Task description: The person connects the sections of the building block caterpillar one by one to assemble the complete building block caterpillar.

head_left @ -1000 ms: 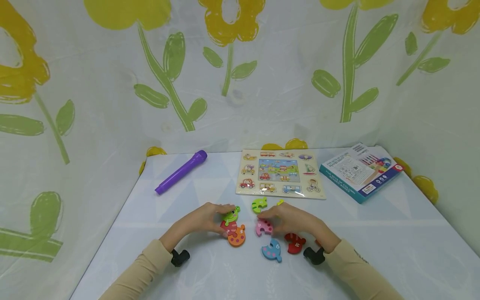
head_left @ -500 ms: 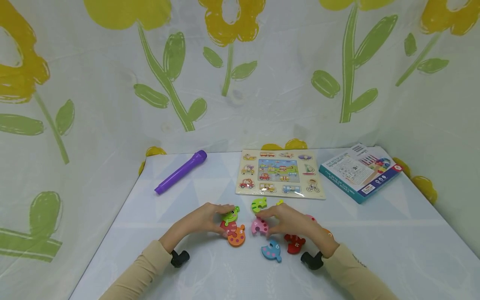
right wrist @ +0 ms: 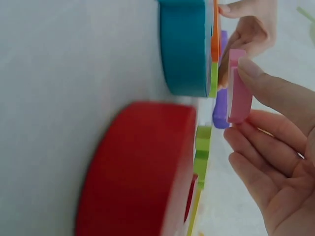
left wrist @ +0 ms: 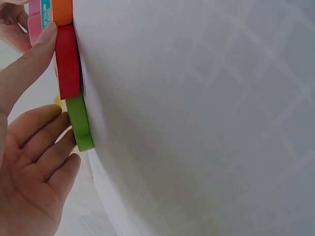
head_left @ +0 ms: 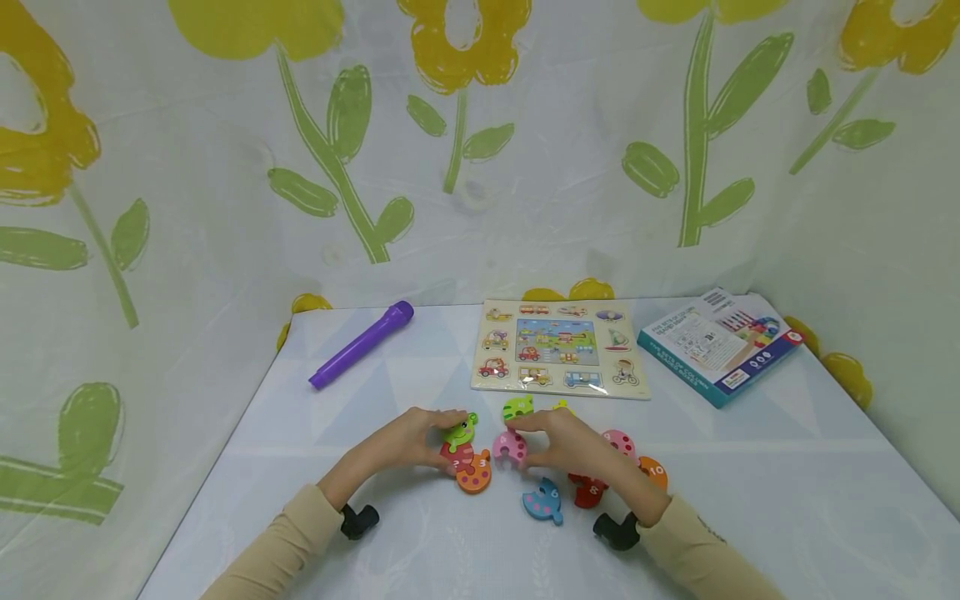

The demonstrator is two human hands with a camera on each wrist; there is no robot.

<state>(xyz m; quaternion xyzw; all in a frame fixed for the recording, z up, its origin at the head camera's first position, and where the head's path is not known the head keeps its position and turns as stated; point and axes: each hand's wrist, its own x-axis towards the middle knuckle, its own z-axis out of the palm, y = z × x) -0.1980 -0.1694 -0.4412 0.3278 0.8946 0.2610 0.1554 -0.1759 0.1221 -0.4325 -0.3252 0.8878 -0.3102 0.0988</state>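
My left hand [head_left: 417, 437] holds three joined wooden puzzle pieces on the table, with thumb and fingers at their opposite ends. They are a green piece with a face [head_left: 462, 430], a red piece numbered 2 [head_left: 454, 455] and an orange dotted piece numbered 3 [head_left: 474, 473]. In the left wrist view the thumb presses near where the red piece [left wrist: 68, 64] meets the orange one, and the fingers lie by the green end [left wrist: 79, 123]. My right hand [head_left: 568, 443] pinches a pink dotted puzzle piece [head_left: 510, 447] between thumb and fingers; the right wrist view shows this pink piece [right wrist: 240, 88] raised off the table.
Loose pieces lie around my right hand: blue [head_left: 543, 502], red [head_left: 588, 492], pink [head_left: 619, 442], orange numbered 10 [head_left: 654, 472], green [head_left: 517, 407] and yellow [head_left: 562, 406]. Behind are a purple microphone [head_left: 362, 345], a picture board [head_left: 561, 348] and a boxed toy [head_left: 720, 345].
My right hand has moved left with the pink piece, nearer the orange piece numbered 3. Pink and orange pieces behind the right wrist have come into view. The left hand stays in place.
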